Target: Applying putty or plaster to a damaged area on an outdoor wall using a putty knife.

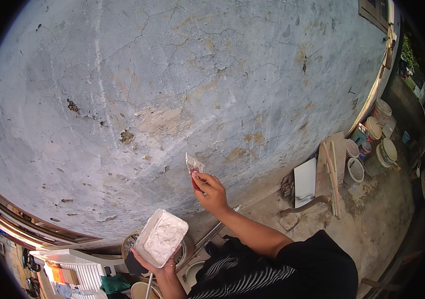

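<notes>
My right hand (211, 193) pinches the red handle of a putty knife (194, 162). Its pale, smeared blade points up, close to the weathered blue-grey wall (172, 60); whether it touches the wall I cannot tell. Lower down, my left hand (166, 271) supports a white rectangular tub (147, 229) from below, tilted a little. Thick white putty (166, 233) fills much of it. Cracks run over the wall, with a bare beige patch (160, 120) and a small dark hole (126, 136) left of the knife.
On the right, several buckets (386, 152) stand along the wall's foot. A white panel (305, 183) and wooden sticks (331, 179) lean near a curved brown piece (310, 205). At lower left are a white plastic chair (73, 258) and a green cloth (115, 283).
</notes>
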{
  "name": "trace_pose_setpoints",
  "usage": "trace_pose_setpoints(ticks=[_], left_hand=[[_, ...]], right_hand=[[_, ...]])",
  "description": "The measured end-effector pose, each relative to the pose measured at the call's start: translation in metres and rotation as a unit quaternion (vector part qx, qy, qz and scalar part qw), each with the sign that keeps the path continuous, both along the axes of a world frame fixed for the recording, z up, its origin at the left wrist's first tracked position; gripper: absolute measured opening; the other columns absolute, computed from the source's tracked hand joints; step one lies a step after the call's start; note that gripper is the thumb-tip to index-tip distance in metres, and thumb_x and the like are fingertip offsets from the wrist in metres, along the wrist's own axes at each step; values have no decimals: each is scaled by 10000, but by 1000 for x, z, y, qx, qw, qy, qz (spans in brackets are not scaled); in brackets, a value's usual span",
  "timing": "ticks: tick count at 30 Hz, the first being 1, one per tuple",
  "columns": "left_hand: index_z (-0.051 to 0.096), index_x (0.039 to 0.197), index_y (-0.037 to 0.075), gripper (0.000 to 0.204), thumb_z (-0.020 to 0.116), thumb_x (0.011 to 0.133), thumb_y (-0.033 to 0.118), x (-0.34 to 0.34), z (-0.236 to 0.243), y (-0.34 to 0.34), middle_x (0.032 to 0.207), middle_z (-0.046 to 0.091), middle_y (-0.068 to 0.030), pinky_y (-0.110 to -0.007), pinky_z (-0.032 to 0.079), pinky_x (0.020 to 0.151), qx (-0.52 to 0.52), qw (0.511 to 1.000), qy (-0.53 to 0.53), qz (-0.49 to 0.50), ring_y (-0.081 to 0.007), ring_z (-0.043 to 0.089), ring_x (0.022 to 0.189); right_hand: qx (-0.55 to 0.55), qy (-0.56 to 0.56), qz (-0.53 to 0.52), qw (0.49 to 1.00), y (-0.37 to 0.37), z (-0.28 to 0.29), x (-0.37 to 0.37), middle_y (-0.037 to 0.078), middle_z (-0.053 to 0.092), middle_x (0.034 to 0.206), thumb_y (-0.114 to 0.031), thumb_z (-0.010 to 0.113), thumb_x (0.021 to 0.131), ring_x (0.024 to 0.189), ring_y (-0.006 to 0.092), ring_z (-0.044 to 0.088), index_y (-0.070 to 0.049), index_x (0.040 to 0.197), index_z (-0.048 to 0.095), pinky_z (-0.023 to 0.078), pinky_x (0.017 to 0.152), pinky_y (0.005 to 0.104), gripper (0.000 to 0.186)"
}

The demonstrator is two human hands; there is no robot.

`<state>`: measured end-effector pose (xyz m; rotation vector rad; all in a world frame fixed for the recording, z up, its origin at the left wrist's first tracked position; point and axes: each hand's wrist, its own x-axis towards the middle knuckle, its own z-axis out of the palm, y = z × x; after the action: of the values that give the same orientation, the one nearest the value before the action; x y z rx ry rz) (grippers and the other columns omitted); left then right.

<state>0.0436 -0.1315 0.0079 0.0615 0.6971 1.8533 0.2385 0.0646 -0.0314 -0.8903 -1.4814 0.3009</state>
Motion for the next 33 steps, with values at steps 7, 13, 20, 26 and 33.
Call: trace_pose_setpoints(ticks=[7,13,20,26,33], left_hand=[[320,1612,115,967,423,925,787,16,-12,2,1569,466,-232,-777,591,718,12,1000,-10,-7,-564,595,1245],[289,1615,72,1006,430,925,791,34,-8,5,1569,441,-272,-786,586,706,43,996,-74,-29,-578,577,1258],[260,1622,59,1016,429,931,785,48,-7,-4,1588,391,-294,-804,573,707,55,997,-54,-25,-602,544,1277],[257,1621,46,1029,430,929,788,43,-28,-9,1582,399,-294,-809,569,723,76,994,-76,-5,-597,534,1292],[435,1538,26,946,434,961,776,45,-31,-15,1525,520,-213,-627,496,1067,81,996,12,-41,-434,554,1346]], right_hand=[[-2,30,68,997,9,13,42,117,749,1070,12,716,895,931,295,718,-31,1154,760,577,834,371,267],[-6,-7,-12,1000,57,15,63,122,721,930,-29,734,922,781,261,714,-3,1001,745,559,679,347,84],[-10,-16,-53,998,76,21,90,116,693,851,-47,747,919,722,247,693,-1,985,738,530,644,350,81],[-36,-1,-64,997,88,17,126,129,677,838,-111,753,934,707,303,668,-3,954,720,516,638,395,115],[-28,3,-112,993,84,19,171,160,669,842,-93,750,925,723,341,648,13,937,702,503,658,398,117]])
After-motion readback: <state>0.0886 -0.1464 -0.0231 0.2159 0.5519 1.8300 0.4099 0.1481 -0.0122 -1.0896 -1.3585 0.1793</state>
